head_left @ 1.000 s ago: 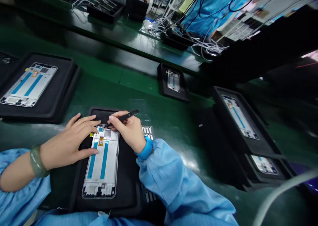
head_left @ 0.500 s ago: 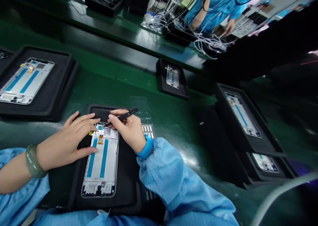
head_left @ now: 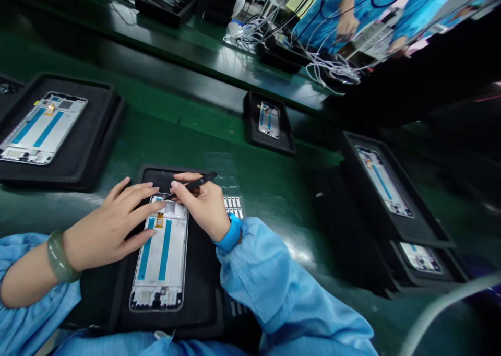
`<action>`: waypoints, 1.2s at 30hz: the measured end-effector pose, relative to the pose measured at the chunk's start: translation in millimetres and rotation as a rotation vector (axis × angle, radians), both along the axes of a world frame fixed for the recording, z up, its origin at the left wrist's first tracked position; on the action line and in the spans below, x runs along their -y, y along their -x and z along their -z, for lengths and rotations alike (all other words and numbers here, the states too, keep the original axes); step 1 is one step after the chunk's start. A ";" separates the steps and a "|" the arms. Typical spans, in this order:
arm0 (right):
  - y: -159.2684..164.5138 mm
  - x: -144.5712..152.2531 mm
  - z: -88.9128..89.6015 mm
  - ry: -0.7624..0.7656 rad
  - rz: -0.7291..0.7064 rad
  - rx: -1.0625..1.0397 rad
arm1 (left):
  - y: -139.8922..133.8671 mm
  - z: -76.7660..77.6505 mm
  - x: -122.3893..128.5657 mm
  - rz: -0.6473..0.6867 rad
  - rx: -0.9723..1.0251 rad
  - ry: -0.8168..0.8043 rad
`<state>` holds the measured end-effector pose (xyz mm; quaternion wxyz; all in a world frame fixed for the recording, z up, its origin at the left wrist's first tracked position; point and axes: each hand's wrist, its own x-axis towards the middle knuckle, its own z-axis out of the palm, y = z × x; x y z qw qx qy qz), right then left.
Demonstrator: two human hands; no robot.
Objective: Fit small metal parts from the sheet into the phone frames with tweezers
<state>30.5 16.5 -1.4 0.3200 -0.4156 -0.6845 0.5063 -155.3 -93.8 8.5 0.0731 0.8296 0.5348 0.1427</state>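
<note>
A silver phone frame [head_left: 155, 262] with two blue strips lies in a black tray [head_left: 203, 298] in front of me. My left hand [head_left: 113, 223] rests over its upper left edge, fingers spread, the index fingertip touching near the top. Between the thumb and fingers of my right hand [head_left: 205, 204] is a pair of black tweezers [head_left: 198, 181]. Their tip reaches the frame's top part, close to my left index finger. A small orange flex connector [head_left: 159, 221] sits below the fingertips. What lies right at the tweezers' tip is too small to make out.
Further trays with phone frames stand at the left [head_left: 47, 129], the back [head_left: 269, 121] and, stacked, at the right [head_left: 383, 184]. A clear sheet with white stickers [head_left: 233, 205] lies beside my right wrist. Tangled white cables [head_left: 332, 71] and a co-worker's hand [head_left: 347, 22] are beyond.
My left hand has shifted slightly right, its index finger now further over the frame's top. My right hand with the tweezers stays nearly still. The co-worker's hands have moved right.
</note>
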 end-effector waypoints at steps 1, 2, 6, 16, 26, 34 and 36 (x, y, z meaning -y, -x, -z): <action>0.1 0.4 -1.1 -0.015 -0.003 0.007 | -0.8 0.0 -0.1 0.003 -0.016 -0.014; 0.1 1.2 -2.7 -0.037 -0.007 0.013 | -1.9 -0.3 -0.2 0.003 -0.030 -0.025; -0.1 6.2 -12.1 -0.175 -0.041 0.053 | -10.4 -5.0 -1.1 -0.037 -0.075 -0.046; 1.1 -12.3 -23.3 0.106 0.089 -0.242 | -30.5 -8.7 3.4 -0.134 -0.151 -0.106; 3.4 -11.9 -11.1 0.253 -0.094 -0.242 | -28.9 -1.9 5.0 -0.165 -0.092 -0.078; -0.5 -10.8 -7.7 0.006 -0.185 -0.074 | -29.3 0.5 4.9 -0.162 -0.122 -0.073; -0.4 -9.4 -10.3 -0.056 -0.197 -0.033 | -28.7 1.3 5.2 -0.159 -0.129 -0.071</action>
